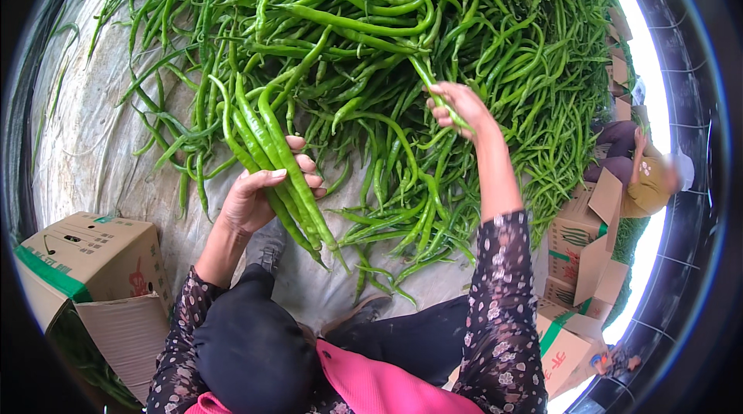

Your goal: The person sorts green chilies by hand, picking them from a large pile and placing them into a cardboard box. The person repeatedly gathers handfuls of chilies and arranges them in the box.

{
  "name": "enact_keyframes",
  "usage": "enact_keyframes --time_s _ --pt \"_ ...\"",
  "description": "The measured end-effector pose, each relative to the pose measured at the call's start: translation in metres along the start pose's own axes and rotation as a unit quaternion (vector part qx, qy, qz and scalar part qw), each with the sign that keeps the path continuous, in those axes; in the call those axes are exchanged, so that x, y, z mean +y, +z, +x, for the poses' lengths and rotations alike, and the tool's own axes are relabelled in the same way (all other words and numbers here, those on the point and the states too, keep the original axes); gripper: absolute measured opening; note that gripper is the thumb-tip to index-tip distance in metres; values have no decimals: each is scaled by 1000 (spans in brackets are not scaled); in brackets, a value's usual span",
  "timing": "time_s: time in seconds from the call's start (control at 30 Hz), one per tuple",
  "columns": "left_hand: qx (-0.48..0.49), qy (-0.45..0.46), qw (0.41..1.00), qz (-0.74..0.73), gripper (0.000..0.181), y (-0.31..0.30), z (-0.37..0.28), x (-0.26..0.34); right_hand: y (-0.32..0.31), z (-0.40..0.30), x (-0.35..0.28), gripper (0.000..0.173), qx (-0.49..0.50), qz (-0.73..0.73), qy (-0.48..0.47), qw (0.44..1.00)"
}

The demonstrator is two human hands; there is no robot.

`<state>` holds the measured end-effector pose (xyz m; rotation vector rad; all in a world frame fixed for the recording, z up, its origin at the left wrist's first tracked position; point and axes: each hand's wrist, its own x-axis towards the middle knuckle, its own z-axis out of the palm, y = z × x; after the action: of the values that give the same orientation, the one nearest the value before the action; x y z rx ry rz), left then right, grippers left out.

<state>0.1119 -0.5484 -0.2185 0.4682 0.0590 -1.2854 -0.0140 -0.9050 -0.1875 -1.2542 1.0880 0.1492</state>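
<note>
Several long green chili peppers (270, 153) lie side by side in my left hand (261, 187), the thumb across them and the fingers behind. Over the right part of the heap, my right hand (461, 106) grips a single green chili pepper (425, 73) by one end, its other end touching the pile. A large heap of loose green chili peppers (360, 66) spreads in front of me. Some looser peppers (406, 228) trail from it toward my feet, over a pale, dirty ground sheet (110, 124).
An open cardboard box (93, 257) with peppers inside stands at my left. More cardboard boxes (580, 234) line the right side. Beyond them sits another person (644, 176); a further person (618, 362) is partly visible at the lower right.
</note>
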Motion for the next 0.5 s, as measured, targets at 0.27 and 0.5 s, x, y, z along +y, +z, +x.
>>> enact_keyframes --time_s 0.27,0.5 --pt "-9 -35 999 15 56 5 1 -19 60 -144 68 21 -44 248 -37 967" --pt "-16 -83 991 105 55 20 -10 -45 156 -213 124 52 12 284 -133 950"
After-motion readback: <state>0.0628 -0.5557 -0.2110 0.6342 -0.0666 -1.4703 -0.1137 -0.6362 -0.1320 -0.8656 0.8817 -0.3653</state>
